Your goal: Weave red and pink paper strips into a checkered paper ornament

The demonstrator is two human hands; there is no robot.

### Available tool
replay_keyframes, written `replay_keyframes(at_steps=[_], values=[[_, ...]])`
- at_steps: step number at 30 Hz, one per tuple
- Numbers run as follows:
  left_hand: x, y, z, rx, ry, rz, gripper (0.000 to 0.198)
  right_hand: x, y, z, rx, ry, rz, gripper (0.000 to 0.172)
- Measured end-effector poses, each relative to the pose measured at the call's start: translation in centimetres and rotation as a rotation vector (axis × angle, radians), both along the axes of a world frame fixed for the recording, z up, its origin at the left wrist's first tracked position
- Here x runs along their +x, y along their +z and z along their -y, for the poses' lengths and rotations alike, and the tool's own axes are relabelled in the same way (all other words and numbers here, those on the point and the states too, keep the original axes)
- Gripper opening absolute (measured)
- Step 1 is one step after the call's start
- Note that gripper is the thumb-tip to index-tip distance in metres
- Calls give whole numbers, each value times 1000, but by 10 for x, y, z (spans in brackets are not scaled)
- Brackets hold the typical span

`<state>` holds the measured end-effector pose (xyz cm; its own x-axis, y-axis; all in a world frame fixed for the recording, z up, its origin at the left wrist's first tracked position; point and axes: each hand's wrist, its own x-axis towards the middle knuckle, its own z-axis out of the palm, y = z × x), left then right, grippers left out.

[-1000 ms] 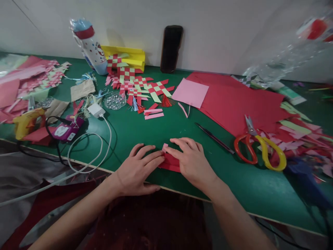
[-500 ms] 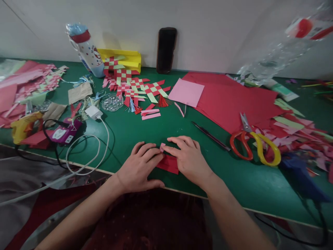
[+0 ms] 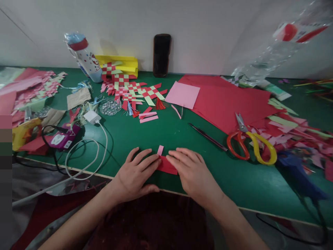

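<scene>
A small red paper piece [image 3: 167,166] lies near the table's front edge between my hands. From its far edge a short pink paper strip [image 3: 160,150] sticks out. My left hand [image 3: 136,173] rests flat with fingers apart, its index fingertip touching the red paper's left end. Over the right end, my right hand [image 3: 191,168] lies with fingers stretched, pressing on the paper. Part of the red paper is hidden under the fingers. Beyond my right hand is a dark pen [image 3: 208,136].
Scissors [image 3: 240,133] with red and yellow handles lie right, by large red sheets [image 3: 229,100] and paper scraps. A blue glue gun [image 3: 299,173] is at far right. Woven paper pieces [image 3: 122,81], a white cable [image 3: 106,146] and a bottle [image 3: 90,64] occupy the left.
My right fingertips have moved off the pink strip onto the red paper, so more of the strip shows. The view has shifted slightly.
</scene>
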<state>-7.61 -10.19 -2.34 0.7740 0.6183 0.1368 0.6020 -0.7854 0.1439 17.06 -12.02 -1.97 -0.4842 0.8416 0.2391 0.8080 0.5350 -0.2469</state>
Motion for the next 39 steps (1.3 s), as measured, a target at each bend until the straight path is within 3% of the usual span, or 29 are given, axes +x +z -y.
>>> replay_keyframes(at_steps=[2, 7, 19, 28, 35, 39], values=[[0, 0, 1, 28, -3, -23, 71, 0, -4, 15, 17, 2, 25, 31], [-1, 0, 5, 104, -1, -74, 71, 3, -14, 32, 66, -43, -14, 29], [-21, 5, 7, 74, -87, -93, 74, 3, -16, 32, 63, -73, -82, 28], [-19, 3, 8, 69, -67, -74, 66, 9, -13, 31, 85, -41, -130, 26], [-21, 3, 9, 28, -60, -6, 62, 22, -6, 23, 44, -104, -249, 32], [-20, 5, 6, -34, 24, 122, 43, 31, 2, 16, 78, -145, -248, 31]])
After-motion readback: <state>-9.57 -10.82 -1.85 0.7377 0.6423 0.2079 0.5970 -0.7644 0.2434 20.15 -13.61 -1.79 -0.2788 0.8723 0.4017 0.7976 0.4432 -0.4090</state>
